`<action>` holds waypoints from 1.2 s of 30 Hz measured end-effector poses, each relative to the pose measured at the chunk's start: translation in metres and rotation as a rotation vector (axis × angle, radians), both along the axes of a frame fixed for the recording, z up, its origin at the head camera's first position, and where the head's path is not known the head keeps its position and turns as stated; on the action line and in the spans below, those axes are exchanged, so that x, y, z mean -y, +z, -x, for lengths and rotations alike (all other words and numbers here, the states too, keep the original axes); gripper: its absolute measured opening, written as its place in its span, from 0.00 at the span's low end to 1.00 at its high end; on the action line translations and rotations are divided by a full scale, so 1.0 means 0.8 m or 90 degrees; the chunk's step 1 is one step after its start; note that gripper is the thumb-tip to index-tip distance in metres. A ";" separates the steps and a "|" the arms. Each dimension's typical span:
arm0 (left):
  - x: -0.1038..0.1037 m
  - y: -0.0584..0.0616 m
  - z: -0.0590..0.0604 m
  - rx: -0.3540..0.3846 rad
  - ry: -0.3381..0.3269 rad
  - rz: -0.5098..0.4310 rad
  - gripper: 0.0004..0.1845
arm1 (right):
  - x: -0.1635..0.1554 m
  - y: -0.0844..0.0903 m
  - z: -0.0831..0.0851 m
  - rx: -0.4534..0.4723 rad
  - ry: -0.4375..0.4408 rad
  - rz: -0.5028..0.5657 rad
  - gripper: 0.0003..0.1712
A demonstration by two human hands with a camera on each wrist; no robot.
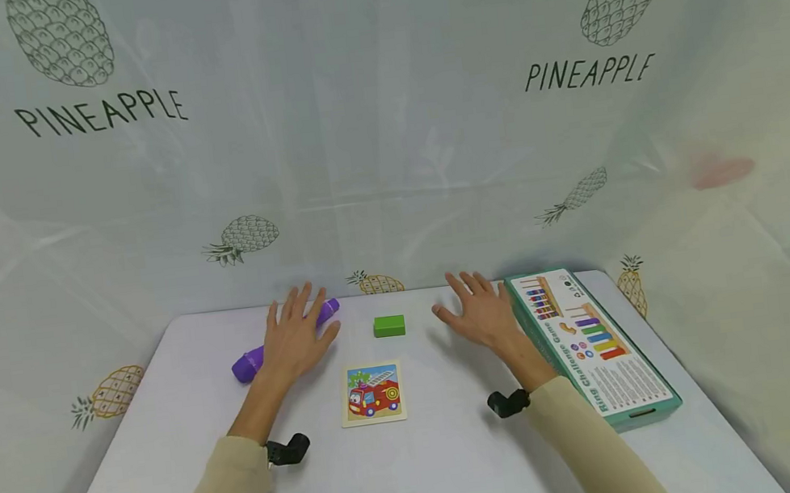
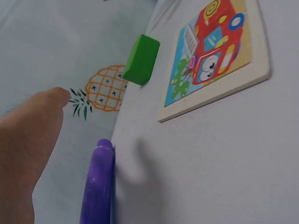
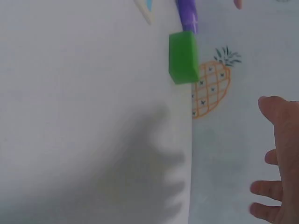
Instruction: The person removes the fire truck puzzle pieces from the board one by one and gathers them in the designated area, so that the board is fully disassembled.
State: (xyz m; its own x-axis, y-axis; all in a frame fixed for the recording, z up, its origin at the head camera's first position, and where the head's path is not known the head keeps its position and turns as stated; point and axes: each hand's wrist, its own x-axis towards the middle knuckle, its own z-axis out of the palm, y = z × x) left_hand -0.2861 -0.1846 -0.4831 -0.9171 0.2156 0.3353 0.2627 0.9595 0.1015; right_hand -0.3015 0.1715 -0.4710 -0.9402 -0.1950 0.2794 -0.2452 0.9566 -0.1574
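My left hand [image 1: 297, 335] hovers flat with straight, spread fingers over the middle of a purple cylinder [image 1: 247, 364], which shows in the left wrist view as purple cylinder [image 2: 97, 186] beside my thumb. My right hand [image 1: 479, 310] is also flat and spread, holding nothing, just left of a teal game box [image 1: 601, 353]. Between the hands sits a small green block [image 1: 389, 326], seen too as green block [image 2: 141, 59] and green block [image 3: 183, 57]. A fire-truck puzzle board [image 1: 372, 393] lies nearer me; the puzzle board [image 2: 212, 56] fills the upper right of the left wrist view.
The white table [image 1: 421, 471] is backed closely by a pineapple-print sheet [image 1: 380, 118] that hangs on three sides. The long teal box lies along the table's right edge. Black wrist mounts [image 1: 288, 450] sit on both forearms.
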 end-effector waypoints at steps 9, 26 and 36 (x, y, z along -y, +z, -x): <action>-0.005 -0.015 -0.034 0.106 -0.104 -0.089 0.38 | 0.026 0.000 -0.030 0.098 0.122 0.152 0.35; -0.045 -0.059 -0.077 0.186 -0.181 -0.102 0.43 | 0.079 -0.053 -0.081 0.230 0.230 0.057 0.45; -0.041 -0.062 -0.084 0.182 -0.197 -0.072 0.32 | 0.084 -0.052 -0.086 0.211 0.233 0.017 0.47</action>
